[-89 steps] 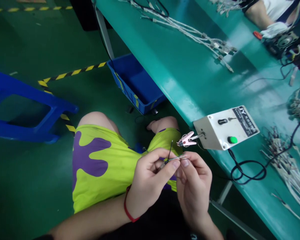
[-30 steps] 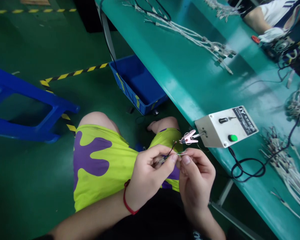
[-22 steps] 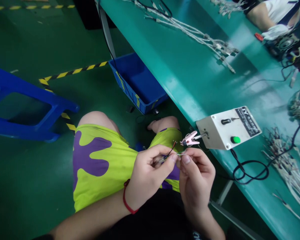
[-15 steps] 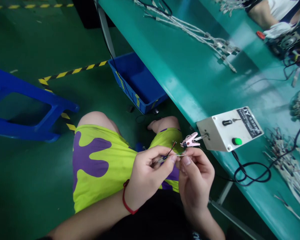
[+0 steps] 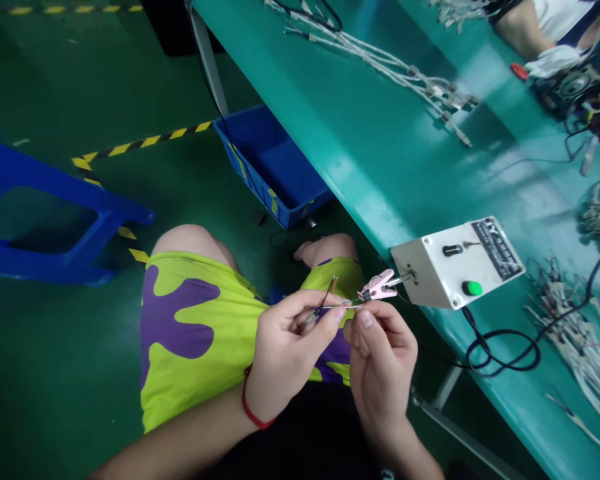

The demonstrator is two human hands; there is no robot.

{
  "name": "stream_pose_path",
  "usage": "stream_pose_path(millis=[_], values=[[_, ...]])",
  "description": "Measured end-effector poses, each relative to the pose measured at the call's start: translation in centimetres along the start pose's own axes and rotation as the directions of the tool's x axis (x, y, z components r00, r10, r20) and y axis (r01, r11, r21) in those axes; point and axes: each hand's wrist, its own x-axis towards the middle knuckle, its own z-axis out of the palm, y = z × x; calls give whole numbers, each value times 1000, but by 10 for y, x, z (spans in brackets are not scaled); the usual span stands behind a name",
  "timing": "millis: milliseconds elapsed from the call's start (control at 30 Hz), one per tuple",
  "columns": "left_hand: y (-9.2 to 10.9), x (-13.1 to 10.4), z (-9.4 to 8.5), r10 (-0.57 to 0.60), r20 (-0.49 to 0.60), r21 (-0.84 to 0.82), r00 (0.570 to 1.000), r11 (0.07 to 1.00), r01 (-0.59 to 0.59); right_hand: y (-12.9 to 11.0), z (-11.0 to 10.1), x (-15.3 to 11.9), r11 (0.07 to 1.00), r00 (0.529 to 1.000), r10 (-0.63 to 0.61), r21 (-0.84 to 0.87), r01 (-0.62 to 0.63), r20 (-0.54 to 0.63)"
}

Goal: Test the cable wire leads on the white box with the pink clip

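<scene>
My left hand (image 5: pixel 293 340) is closed round the end of a cable, its thumb and forefinger pinching thin wires (image 5: pixel 351 307). A dark and an orange-red wire (image 5: pixel 333 288) stick up above its fingers. Close by on the right, my right hand (image 5: pixel 380 347) pinches the other end of the light and green wires between thumb and forefinger. Just above these fingertips is a pink clip (image 5: pixel 377 287) on a metal shaft. The shaft comes out of a white box (image 5: pixel 455 263) with a green button and a black switch, at the table's edge.
Bundles of white cables lie on the green table (image 5: pixel 380 167), one bundle (image 5: pixel 575 327) at the right. Under the table edge stands a blue crate (image 5: pixel 280 167). A blue stool (image 5: pixel 70 213) is at the left. A co-worker's gloved hand (image 5: pixel 553 61) shows at top right.
Both hands have shifted slightly left. The wires between them now look stretched straighter, and the upright dark and red wires have tilted left. The whole view has moved a little.
</scene>
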Motion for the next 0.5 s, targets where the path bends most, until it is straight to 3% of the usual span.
stream_pose_path(millis=[100,333,500], values=[[0,3,3,12,-44,-37,999,999,-14,0,0,6,999,999,30,18,-30,16],[-4,12,10,-44,-28,-149,999,988,39,9,2,25,984,994,77,156,-89,80],[-5,15,10,-21,-37,-180,999,984,14,11,-3,33,949,995,91,301,-98,39]])
